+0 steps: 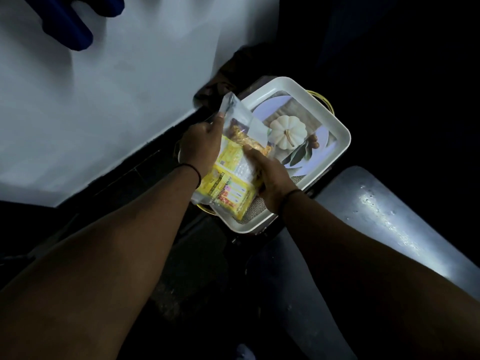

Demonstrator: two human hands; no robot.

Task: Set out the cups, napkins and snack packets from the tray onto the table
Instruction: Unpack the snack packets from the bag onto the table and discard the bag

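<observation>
A white tray (340, 131) with a printed pumpkin picture stands low beside the pale table (109, 94). Over its near-left corner I hold a bunch of snack packets (233, 178): a yellow printed one and a clear one with orange snacks. My left hand (201, 144) grips the left edge and the clear top. My right hand (270, 180) holds the right side, thumb on top. The tray's far half shows nothing on it. No cups or napkins are in sight.
A dark blue object (75, 19) lies at the table's far left. A grey glossy surface (384, 211) sits to the right of the tray. Yellow handles (324, 100) stick out from under the tray. The surroundings are very dark.
</observation>
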